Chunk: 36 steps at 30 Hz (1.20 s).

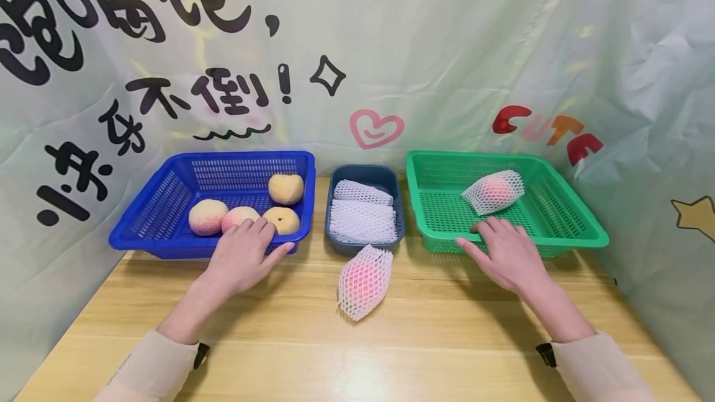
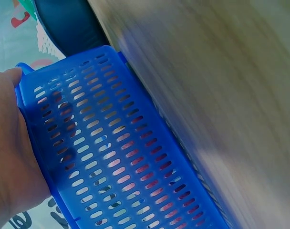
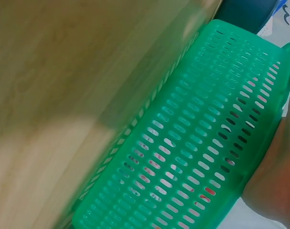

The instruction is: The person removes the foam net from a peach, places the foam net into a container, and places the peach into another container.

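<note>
My left hand (image 1: 241, 256) rests over the front rim of a blue basket (image 1: 167, 244), its fingertips beside the peaches inside. Two are pinkish, a left peach (image 1: 208, 216) and a middle peach (image 1: 239, 217) partly covered by my fingers; two are yellower, a back peach (image 1: 286, 189) and a front peach (image 1: 282, 220). Over the front rim of a green basket (image 1: 558, 242) lies my right hand (image 1: 511, 256), fingers relaxed. That basket holds a net-wrapped peach (image 1: 495, 192). Both wrist views show basket walls, the blue wall (image 2: 111, 143) and the green wall (image 3: 183, 143), hiding most fingers.
Between the baskets stands a small dark blue tub (image 1: 365, 172) with white foam net sleeves (image 1: 363, 222). In front of it, a peach in a foam net (image 1: 365, 282) lies on the wooden table (image 1: 357, 358). A printed curtain (image 1: 447, 48) hangs behind and at the sides.
</note>
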Tool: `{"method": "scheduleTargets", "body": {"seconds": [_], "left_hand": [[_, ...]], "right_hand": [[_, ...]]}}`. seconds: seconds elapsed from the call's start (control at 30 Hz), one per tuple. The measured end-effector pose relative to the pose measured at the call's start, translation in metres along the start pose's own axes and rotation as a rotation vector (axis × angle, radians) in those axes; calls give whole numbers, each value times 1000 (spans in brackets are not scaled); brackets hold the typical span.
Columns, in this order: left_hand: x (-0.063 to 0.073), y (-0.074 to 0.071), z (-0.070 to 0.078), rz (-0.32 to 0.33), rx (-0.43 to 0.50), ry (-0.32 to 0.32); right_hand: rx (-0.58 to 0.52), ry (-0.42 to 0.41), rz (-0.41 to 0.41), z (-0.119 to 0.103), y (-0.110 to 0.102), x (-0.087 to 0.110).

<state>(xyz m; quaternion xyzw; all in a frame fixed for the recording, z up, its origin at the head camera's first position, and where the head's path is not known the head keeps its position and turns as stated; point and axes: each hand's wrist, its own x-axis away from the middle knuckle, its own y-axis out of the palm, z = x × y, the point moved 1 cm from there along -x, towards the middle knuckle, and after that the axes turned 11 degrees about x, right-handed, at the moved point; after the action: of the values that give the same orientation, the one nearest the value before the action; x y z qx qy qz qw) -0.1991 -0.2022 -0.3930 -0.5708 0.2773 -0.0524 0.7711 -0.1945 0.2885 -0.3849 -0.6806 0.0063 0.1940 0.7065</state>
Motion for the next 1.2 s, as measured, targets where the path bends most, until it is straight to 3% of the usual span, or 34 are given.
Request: {"method": "scheduleTargets", "body": {"seconds": [0.37, 0.6, 0.87, 1.1, 1.2], "left_hand": [[-3, -2, 1, -17, 18, -20], [0, -2, 1, -20, 113, -55], [-2, 0, 4, 147, 259, 38], [-10, 6, 31, 380, 447, 201], [-13, 8, 44, 421, 520, 272]], "right_hand": [[30, 2, 29, 1, 3, 0], [36, -1, 7, -1, 3, -1], [34, 6, -2, -1, 2, 0], [34, 4, -6, 0, 2, -1], [31, 4, -7, 0, 2, -1]]}}
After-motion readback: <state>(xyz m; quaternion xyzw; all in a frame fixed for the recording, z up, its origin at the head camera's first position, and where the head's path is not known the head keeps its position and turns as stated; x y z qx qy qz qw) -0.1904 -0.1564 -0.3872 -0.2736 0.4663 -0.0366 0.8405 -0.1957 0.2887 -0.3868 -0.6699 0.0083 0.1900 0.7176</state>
